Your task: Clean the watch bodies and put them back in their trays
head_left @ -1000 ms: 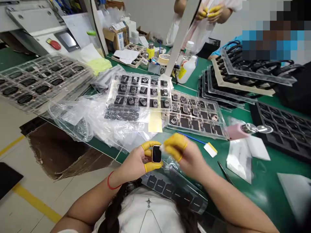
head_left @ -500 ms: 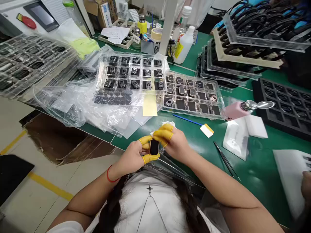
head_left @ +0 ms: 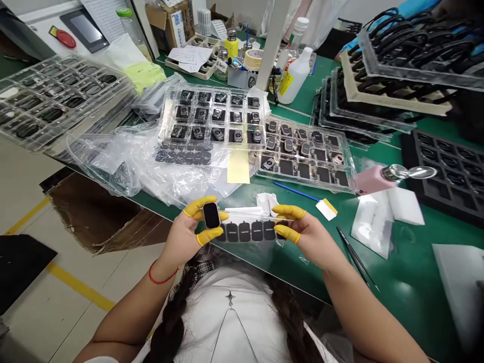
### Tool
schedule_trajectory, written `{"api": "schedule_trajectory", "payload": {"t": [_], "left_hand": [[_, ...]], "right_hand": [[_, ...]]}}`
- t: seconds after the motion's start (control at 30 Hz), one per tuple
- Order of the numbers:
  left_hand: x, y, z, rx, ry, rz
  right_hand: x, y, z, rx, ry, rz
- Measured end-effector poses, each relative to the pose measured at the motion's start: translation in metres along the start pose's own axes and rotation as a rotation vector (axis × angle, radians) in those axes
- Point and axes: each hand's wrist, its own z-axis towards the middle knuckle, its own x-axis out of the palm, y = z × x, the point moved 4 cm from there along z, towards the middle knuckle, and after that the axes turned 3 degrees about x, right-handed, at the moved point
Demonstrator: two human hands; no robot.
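Note:
Yellow finger covers are on the fingertips of both my hands. My left hand (head_left: 189, 229) grips a watch case (head_left: 211, 215) with a dark screen facing up. Between my hands lies a clear sheet with a row of dark rounded stickers (head_left: 245, 232); my right hand (head_left: 308, 234) pinches its right end, and its left end reaches behind the watch case. A crumpled white wipe (head_left: 267, 202) rests on the table just beyond the sheet. Farther off, a clear tray (head_left: 260, 147) holds rows of watch cases, with a second tray (head_left: 302, 182) to its right.
A pink pump bottle (head_left: 372, 180), black tweezers (head_left: 355, 257) and white foam pieces (head_left: 406, 205) are at the right. Stacked trays (head_left: 395, 93) stand behind them. Plastic bags (head_left: 151, 171) cover the left part of the green table. A white bottle (head_left: 295, 75) stands at the back.
My hands have moved apart, the left one leftward with the watch case. My right hand has left the watch case and now holds the sticker sheet, which is raised into view.

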Motion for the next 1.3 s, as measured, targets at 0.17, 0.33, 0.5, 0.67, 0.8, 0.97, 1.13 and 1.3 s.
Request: {"api": "schedule_trajectory", "payload": {"t": [0.17,0.33,0.5,0.67,0.8,0.97,1.13,1.3], "left_hand": [[-0.006,-0.001,-0.003,0.03,0.065,0.078],[-0.01,-0.003,0.002,-0.047,0.056,0.083],[-0.012,-0.005,0.006,-0.12,0.04,0.071],[-0.015,-0.004,0.007,-0.126,0.078,0.058],[-0.016,-0.001,0.012,-0.165,0.069,0.053],[0.006,0.003,0.016,-0.185,0.159,0.162],[0.04,0.0,0.011,-0.113,0.355,0.244],[0.05,-0.003,0.009,-0.092,0.397,0.282]], "right_hand": [[0.011,0.008,0.009,0.077,0.028,0.145],[0.001,0.014,0.001,-0.11,-0.073,-0.142],[-0.002,0.016,0.002,-0.179,-0.09,-0.238],[-0.003,0.012,0.007,-0.085,-0.072,-0.088],[-0.007,0.024,0.004,-0.191,-0.123,-0.212],[-0.002,0.047,0.002,-0.343,-0.203,-0.079],[0.035,0.044,0.017,-0.03,-0.004,0.165],[0.052,0.04,0.02,0.107,0.075,0.318]]}}
